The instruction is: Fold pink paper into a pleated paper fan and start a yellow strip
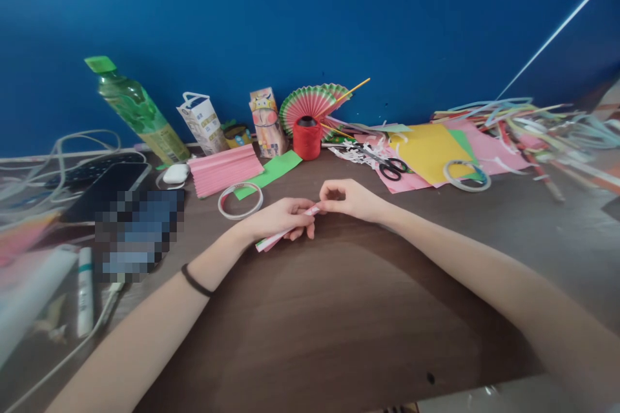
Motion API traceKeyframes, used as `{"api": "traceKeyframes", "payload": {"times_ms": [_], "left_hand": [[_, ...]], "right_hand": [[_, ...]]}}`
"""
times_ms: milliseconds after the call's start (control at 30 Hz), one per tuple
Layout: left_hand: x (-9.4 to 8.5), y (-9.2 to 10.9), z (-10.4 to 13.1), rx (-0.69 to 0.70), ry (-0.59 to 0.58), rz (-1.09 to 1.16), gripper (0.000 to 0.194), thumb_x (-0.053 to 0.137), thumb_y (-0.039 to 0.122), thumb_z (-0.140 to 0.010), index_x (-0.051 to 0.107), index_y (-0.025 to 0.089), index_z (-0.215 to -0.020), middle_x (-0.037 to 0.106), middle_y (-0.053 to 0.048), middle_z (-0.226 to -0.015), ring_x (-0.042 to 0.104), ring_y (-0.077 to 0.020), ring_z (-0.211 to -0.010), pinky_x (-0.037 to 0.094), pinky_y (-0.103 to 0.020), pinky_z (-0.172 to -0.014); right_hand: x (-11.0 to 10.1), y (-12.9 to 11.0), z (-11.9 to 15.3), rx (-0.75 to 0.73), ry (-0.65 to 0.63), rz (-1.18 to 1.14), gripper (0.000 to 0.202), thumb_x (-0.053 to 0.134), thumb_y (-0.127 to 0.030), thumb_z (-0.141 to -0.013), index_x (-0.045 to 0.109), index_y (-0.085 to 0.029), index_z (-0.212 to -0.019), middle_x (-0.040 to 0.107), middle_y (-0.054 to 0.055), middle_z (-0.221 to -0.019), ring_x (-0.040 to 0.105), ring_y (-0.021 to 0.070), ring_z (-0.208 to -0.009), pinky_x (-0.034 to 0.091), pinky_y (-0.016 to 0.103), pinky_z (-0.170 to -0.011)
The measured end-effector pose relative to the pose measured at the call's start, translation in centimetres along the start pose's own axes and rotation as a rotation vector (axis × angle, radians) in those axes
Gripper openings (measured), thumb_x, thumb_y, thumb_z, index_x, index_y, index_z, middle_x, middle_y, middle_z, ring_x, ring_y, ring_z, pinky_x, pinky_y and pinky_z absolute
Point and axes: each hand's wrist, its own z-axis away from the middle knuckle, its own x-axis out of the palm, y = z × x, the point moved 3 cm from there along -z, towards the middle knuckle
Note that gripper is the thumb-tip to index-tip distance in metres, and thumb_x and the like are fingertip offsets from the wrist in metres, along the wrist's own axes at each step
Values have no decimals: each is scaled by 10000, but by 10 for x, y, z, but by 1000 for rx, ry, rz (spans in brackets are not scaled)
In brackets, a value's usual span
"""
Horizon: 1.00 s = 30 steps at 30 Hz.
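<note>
My left hand is closed around a narrow folded strip of pink, white and green paper, which slants up to the right above the dark table. At the strip's upper right end, the thumb and index finger of my right hand pinch together on its tip. A roll of tape lies just left of my left hand, in front of a green paper strip and a pleated pink paper. Behind the hands stands a red thread spool.
Pink-green paper fans, a small carton and a green bottle stand at the back. Black-handled scissors, yellow paper and another tape roll are right. A phone and marker lie left.
</note>
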Motion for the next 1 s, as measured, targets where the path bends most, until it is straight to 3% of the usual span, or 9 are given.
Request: {"api": "traceKeyframes", "payload": {"times_ms": [600, 767, 1000], "left_hand": [[1, 1, -1, -5, 16, -24, 228, 517, 331, -807, 534, 145, -938, 651, -19, -700, 433, -40, -424, 324, -174, -399], [3, 2, -1, -9, 48, -14, 236, 469, 380, -853, 508, 148, -874, 657, -25, -671, 457, -45, -415, 359, -173, -402], [5, -5, -7, -9, 78, 55, 179, 425, 327, -885, 446, 158, -833, 636, -15, -615, 520, -64, -422, 384, -155, -366]], "right_hand": [[1, 1, 1, -54, 70, 116, 218, 619, -334, -741, 507, -163, -665, 525, -23, -642, 467, 93, -607, 383, 231, -595], [2, -2, 3, -58, 79, 134, 160, 609, -264, -742, 506, -167, -668, 558, -19, -636, 486, 96, -601, 391, 231, -595], [3, -7, 4, -61, 154, 300, 155, 629, -261, -749, 540, -165, -665, 602, -7, -632, 516, 103, -591, 381, 230, -583]]}}
